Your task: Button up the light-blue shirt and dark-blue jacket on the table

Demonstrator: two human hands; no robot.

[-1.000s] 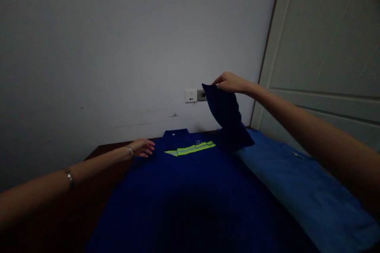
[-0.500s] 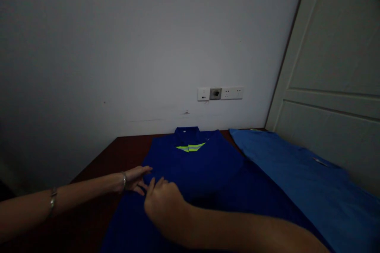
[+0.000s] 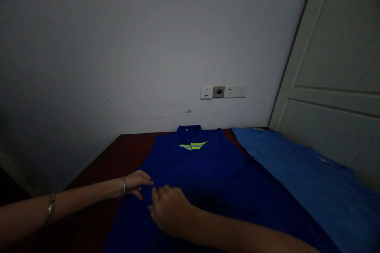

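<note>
A dark blue work shirt (image 3: pixel 190 170) with a collar and a yellow-green reflective strip (image 3: pixel 198 146) lies spread over the table. At its left side, my left hand (image 3: pixel 137 184), with a bracelet on the wrist, touches the cloth; its thumb and fingers are apart. Just right of it and nearer to me, my right hand (image 3: pixel 170 209) is closed, its curled fingers on the shirt's cloth. What lies inside those fingers is mostly hidden by the back of the hand. The shirt's lower part runs out of view.
A lighter blue garment (image 3: pixel 297 166) lies to the right, beside a pale panelled door (image 3: pixel 335 110). Dark red table surface (image 3: pixel 118 154) shows at the left. Behind stands a white wall (image 3: pixel 148 47) with a row of sockets (image 3: pixel 224 92).
My left hand has slid slightly down along the shirt's left side. The right hand has shifted a little right and down. The view has also turned slightly.
</note>
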